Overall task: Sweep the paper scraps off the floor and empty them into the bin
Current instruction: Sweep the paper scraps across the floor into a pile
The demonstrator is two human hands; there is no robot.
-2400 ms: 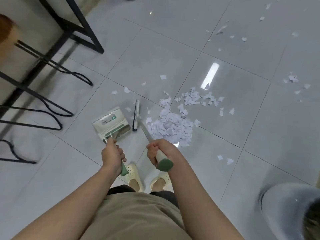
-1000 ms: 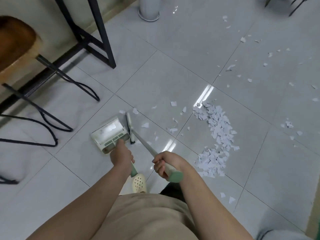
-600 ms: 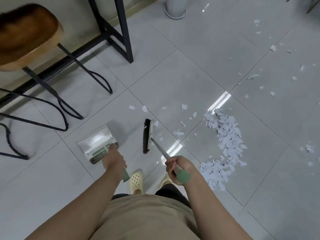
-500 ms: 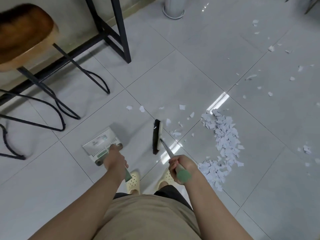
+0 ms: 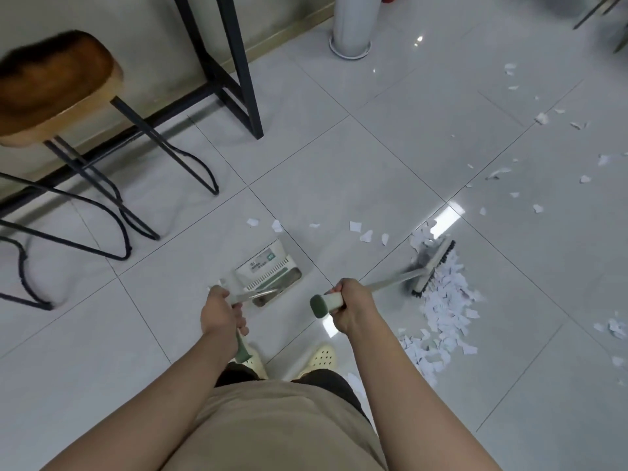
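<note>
My left hand (image 5: 221, 312) grips the green handle of a white dustpan (image 5: 268, 270) that rests on the tiled floor in front of my feet. My right hand (image 5: 351, 305) holds the long handle of a broom, whose black-bristled head (image 5: 433, 266) sits on the upper part of a pile of white paper scraps (image 5: 445, 307) to my right. A few loose scraps (image 5: 360, 231) lie just beyond the dustpan. More scattered scraps (image 5: 540, 119) dot the floor at the far right. No bin is in view.
A wooden stool (image 5: 51, 86) with black wire legs stands at the left. A black metal table frame (image 5: 234, 66) stands by the wall behind it. A grey cylindrical post (image 5: 353, 25) rises at the top centre. My cream clogs (image 5: 319, 356) are below the dustpan.
The broom head has swung right, from beside the dustpan onto the scrap pile. The dustpan has shifted right with my left hand. The view has tilted up and left.
</note>
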